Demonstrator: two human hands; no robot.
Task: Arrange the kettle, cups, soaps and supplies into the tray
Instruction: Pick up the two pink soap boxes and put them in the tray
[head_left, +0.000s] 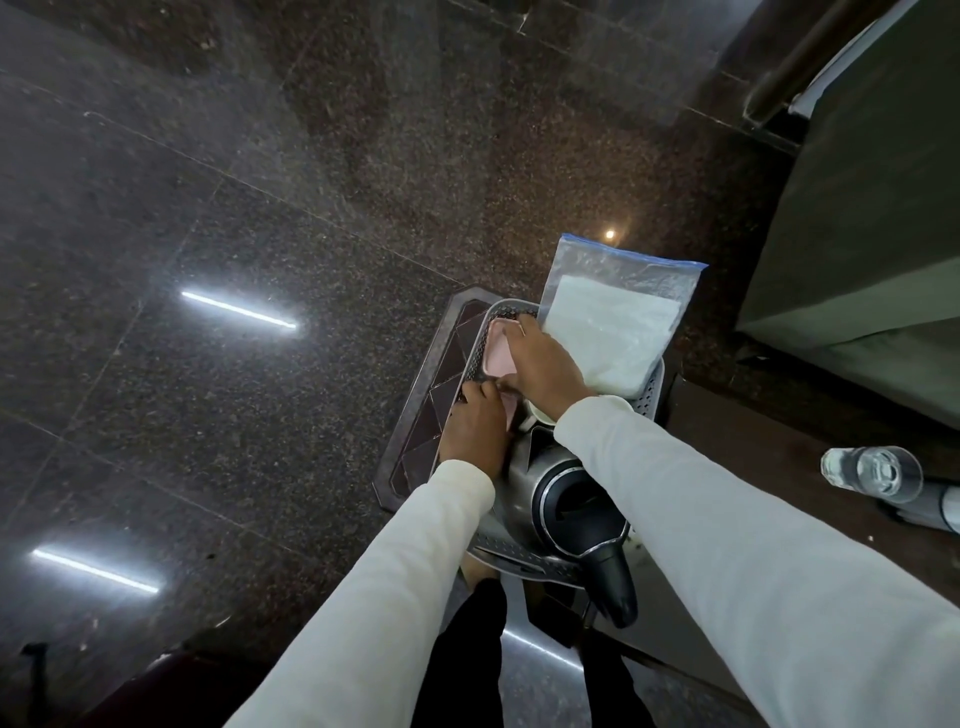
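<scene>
A grey perforated tray rests on a small dark stand. In its near end stands a steel kettle with a black lid and handle. A clear zip bag holding white supplies leans over the tray's far right side. A pink soap box lies at the far left of the tray, and my right hand rests on it with fingers curled over its edge. My left hand grips a second pink soap beside the tray's left wall. A white cup shows partly under my right wrist.
A dark patterned stand top sticks out left of the tray. A clear glass lies on the dark surface to the right. A grey-green bed or sofa fills the far right. Polished granite floor lies to the left.
</scene>
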